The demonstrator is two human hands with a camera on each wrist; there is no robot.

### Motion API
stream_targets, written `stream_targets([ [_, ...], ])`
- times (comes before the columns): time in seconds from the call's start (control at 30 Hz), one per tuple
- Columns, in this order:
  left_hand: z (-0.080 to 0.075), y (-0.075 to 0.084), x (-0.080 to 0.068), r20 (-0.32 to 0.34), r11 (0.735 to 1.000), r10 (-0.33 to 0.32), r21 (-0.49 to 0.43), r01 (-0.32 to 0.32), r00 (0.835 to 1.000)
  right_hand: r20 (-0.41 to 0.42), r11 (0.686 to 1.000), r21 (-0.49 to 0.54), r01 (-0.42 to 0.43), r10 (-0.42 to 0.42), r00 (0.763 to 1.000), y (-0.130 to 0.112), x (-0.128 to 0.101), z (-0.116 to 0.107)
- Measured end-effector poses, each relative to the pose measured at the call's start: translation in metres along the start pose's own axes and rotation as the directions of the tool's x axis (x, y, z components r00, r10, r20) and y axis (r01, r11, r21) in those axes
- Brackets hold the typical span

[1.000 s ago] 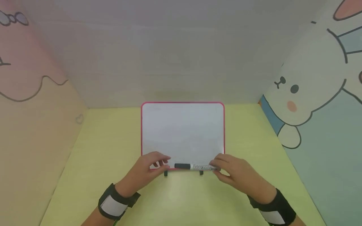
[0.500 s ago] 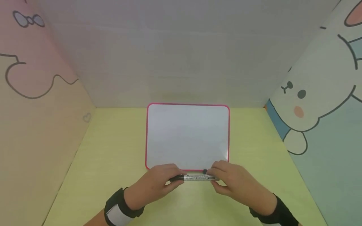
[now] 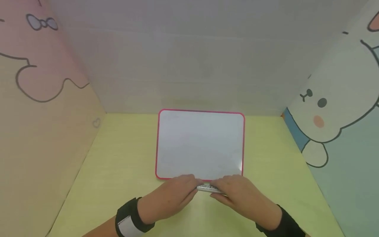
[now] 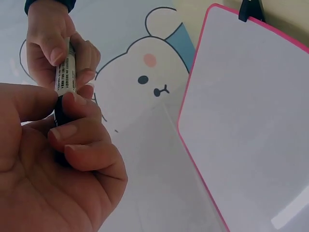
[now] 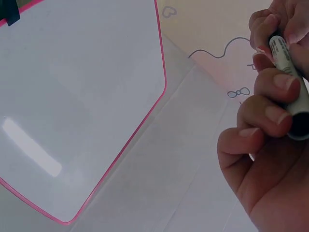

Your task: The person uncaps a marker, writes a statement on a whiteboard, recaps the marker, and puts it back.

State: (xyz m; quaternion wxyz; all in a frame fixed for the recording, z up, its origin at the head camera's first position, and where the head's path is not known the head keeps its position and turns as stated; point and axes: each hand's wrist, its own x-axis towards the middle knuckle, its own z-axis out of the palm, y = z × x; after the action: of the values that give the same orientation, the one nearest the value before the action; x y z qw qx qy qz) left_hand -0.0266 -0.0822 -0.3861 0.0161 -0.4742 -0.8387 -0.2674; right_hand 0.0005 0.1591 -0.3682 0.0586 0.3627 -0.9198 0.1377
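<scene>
A whiteboard marker (image 3: 208,188) with a white printed barrel is held between both hands, just in front of the whiteboard's near edge. My left hand (image 3: 174,197) grips its black cap (image 4: 59,115), fingers curled round it in the left wrist view. My right hand (image 3: 240,196) holds the barrel toward its other end, and the black tail end (image 5: 300,126) shows in the right wrist view. The cap meets the barrel; no gap between them is visible. The blank whiteboard (image 3: 201,144) with a pink rim stands behind the hands.
A yellow table surface (image 3: 127,158) lies under the board and hands. Walls with cartoon drawings (image 3: 319,121) rise at left and right, and a pale wall (image 3: 189,65) closes the back. A black clip (image 4: 251,9) sits on the board's edge.
The left hand came to the marker and took hold of its cap. Both hands brought the marker nearer to me, off the board's lower edge, and drew closer together.
</scene>
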Motion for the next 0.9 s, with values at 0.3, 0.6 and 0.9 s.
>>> stream_targets([
  [0.3,-0.007,0.002,0.001,0.067,0.986,0.033,0.158,-0.043,0.997,0.058,0.997,0.054,-0.046,0.043,0.997,-0.008,0.002,0.002],
  [0.6,-0.011,0.012,0.001,0.051,0.969,0.063,0.236,-0.073,0.997,0.016,1.000,-0.004,0.010,-0.010,1.000,-0.009,0.002,-0.001],
  [0.9,-0.015,0.026,-0.003,0.043,0.969,-0.033,0.247,0.021,0.999,-0.148,0.983,-0.039,0.178,-0.182,0.972,-0.013,0.000,-0.005],
])
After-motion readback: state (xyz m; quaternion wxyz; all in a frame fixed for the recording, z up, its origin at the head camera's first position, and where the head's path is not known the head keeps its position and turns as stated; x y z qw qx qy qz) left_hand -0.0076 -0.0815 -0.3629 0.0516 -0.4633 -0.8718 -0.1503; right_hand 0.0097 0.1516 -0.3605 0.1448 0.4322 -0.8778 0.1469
